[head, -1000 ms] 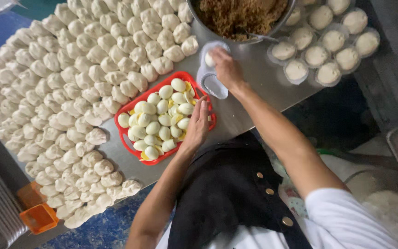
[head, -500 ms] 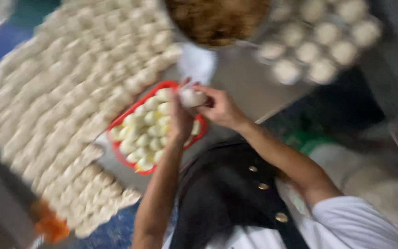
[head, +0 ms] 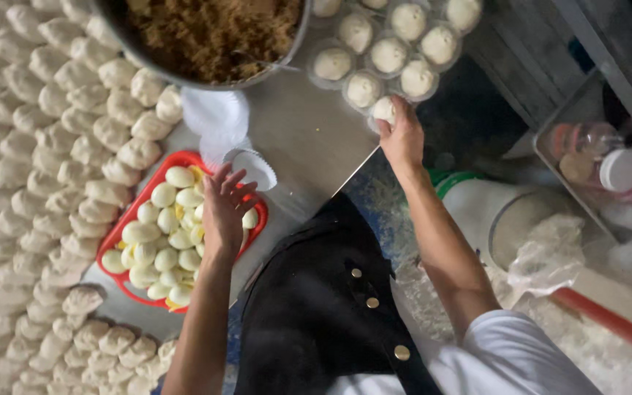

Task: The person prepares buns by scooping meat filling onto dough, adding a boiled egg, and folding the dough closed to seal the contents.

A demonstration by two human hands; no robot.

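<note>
Dough ball [head: 383, 109], pale and round with no clear long axis, sits under the fingertips of the right hand [head: 402, 137], which closes around it at the near edge of a cluster of filled clear cups [head: 374, 55] on the grey metal surface [head: 309, 139]; the forearm runs from the lower right up toward that cluster, and the fingers cover part of the ball, so how firmly it is gripped is hard to make out; the left hand [head: 224, 208] hovers with fingers spread and loose over a red tray [head: 122, 227] of peeled pale eggs [head: 159, 241], holding nothing, its fingertips pointing up toward a white paper cup liner [head: 254, 168] just beyond them; the tray's long axis slants from lower left to upper right; a metal bowl [head: 206, 36] of brown shredded filling is cut off by the top edge; rows of shaped dough pieces [head: 45, 146] fill the left side and run out of view; a black apron [head: 323, 307] hides the surface's near edge.
</note>
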